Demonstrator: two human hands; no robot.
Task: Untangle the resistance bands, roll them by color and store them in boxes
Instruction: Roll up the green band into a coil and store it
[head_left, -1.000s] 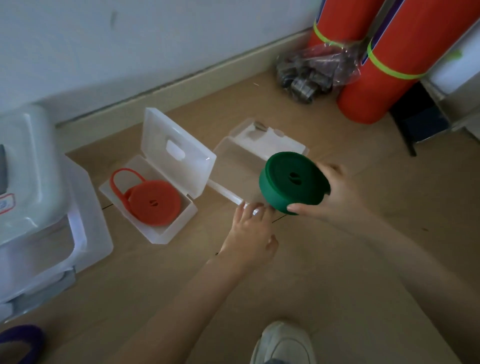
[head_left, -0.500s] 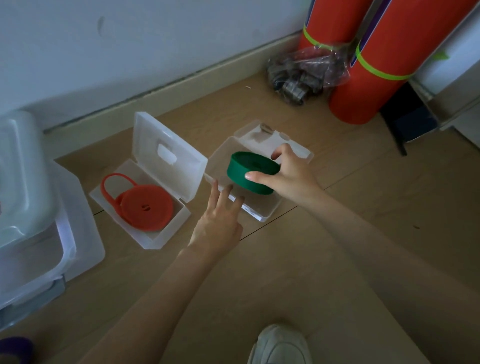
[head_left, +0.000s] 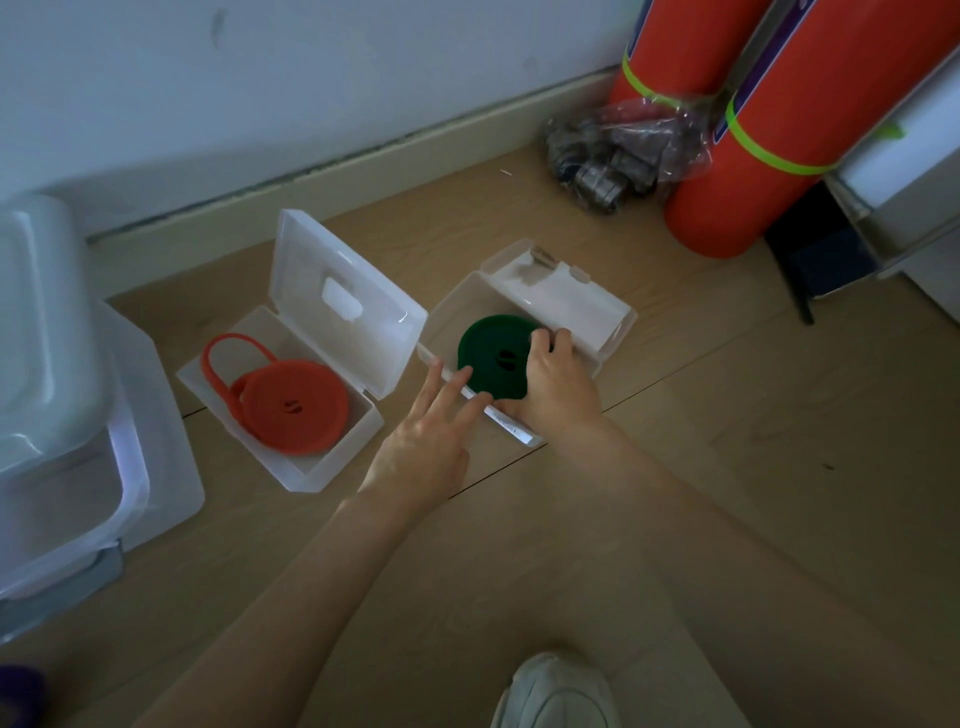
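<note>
A rolled green band lies flat inside the right clear box, whose lid is laid back. My right hand rests over the roll's near right side, fingers curled on its top and edge. My left hand has straight fingers touching the box's front rim beside the roll. A rolled orange band with a loose loop sits in the left clear box, its lid standing open.
A large clear storage bin stands at the left. Two orange rolled mats and a plastic bag of dark items lean by the wall at back right. My white shoe is at the bottom. A purple object sits bottom left.
My right hand carried the green roll from above the floor down into the right box and laid it flat. My left hand stayed at the box's front rim.
</note>
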